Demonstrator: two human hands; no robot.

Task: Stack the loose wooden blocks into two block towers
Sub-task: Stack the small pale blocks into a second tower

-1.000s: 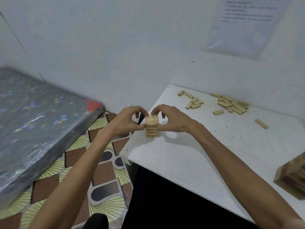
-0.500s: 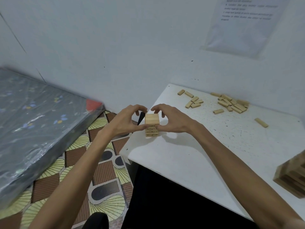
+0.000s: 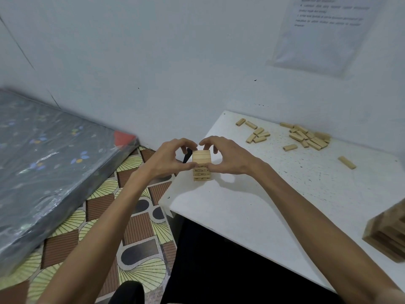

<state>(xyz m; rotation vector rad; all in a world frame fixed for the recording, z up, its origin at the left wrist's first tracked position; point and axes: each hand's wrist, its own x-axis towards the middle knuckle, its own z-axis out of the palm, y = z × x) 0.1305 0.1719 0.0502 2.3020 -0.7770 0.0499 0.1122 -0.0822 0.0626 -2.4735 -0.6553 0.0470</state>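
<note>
both grips, left hand (image 3: 168, 159) and right hand (image 3: 228, 157), pinch the top layers of the short block tower (image 3: 202, 165) near the worktop's (image 3: 241, 205) left edge, likely to square them, while loose blocks (image 3: 306, 137) lie well apart.

**Colours and patterns around the table**

Table (image 3: 241, 216): white with dark specks. Small tower (image 3: 201, 165) near its left edge: pale tan wood, black printed marks on the sides. Loose blocks (image 3: 306, 138) at its far edge: same pale tan. Second tower (image 3: 388, 235) at its right edge: darker brown. Floor (image 3: 140, 233) left of table: brown ribbed squares, yellow fans, black ovals. Mattress (image 3: 43, 167) further left: dark grey, blue-yellow flowers, red corner. Wall (image 3: 153, 62) behind table: pale blue-grey. Paper (image 3: 324, 34) above table: white, dark text.
</note>
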